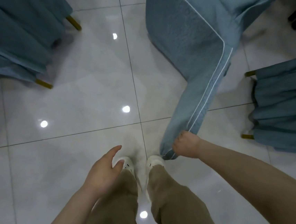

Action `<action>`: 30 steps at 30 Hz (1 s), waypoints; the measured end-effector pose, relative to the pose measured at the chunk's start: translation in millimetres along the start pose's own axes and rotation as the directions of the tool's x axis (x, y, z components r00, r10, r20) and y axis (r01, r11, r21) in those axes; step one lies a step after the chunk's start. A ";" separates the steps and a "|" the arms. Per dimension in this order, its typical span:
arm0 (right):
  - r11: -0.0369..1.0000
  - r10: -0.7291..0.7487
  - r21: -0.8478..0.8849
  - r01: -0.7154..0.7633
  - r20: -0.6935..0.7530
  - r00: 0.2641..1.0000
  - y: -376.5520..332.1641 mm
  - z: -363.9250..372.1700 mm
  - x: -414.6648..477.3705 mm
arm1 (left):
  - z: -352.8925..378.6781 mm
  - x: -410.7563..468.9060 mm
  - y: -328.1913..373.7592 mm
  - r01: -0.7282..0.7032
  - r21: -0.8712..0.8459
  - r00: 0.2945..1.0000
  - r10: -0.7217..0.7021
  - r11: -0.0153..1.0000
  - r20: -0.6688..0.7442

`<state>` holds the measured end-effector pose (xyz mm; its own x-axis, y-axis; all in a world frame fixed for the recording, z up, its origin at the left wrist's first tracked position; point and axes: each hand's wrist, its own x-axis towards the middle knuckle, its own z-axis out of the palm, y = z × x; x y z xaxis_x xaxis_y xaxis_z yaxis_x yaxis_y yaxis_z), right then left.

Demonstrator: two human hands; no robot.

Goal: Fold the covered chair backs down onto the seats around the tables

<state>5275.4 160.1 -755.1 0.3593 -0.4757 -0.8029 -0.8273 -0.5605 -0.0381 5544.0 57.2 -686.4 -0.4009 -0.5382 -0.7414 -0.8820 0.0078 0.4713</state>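
Blue-green quilted chair back [191, 41], piped white, leans toward the near right, its top corner gripped in the right hand [186, 147], fingers curled tight around the fabric. Left hand [104, 170] hangs free, fingers spread, above white shoes [126, 163] on glossy tile floor [70, 104].

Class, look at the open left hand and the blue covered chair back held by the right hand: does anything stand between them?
Nothing visible does. Between the left hand and the blue piped chair back, gripped by the right hand, lie only glossy white floor tiles and the person's shoes.
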 end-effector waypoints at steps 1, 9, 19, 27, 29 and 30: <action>1.000 0.004 0.011 -0.004 -0.032 0.999 -0.2 -12.7 -0.7 | -4.3 -7.1 4.2 0.000 -0.002 1.000 0.000 1.000 -0.004; 0.999 -0.005 0.035 0.015 -0.265 0.964 18.1 -129.1 -51.1 | -61.3 -65.9 29.6 0.021 -0.014 0.996 -0.022 1.000 -0.087; 0.988 0.130 0.141 -0.067 -0.500 0.856 52.5 -269.7 -158.9 | -123.8 -121.3 86.6 -0.016 -0.010 0.985 0.014 1.000 -0.174; 0.946 0.283 0.310 -0.095 -0.649 0.706 69.4 -337.1 -223.1 | -193.5 -133.2 136.9 -0.191 0.021 0.898 0.183 0.981 -0.401; 0.930 0.329 0.353 -0.098 -0.687 0.648 73.9 -346.6 -238.8 | -213.3 -133.3 147.7 -0.212 0.050 0.858 0.210 0.976 -0.470; 0.918 0.359 0.385 -0.098 -0.698 0.619 76.7 -350.2 -246.7 | -222.7 -133.0 154.0 -0.208 0.064 0.841 0.212 0.976 -0.497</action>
<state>5274.5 -3.0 -351.7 0.2266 -0.9693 -0.0951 -0.9608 -0.2065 -0.1850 5516.7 -57.8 -408.8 -0.4010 -0.8703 -0.2860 -0.7929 0.1734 0.5841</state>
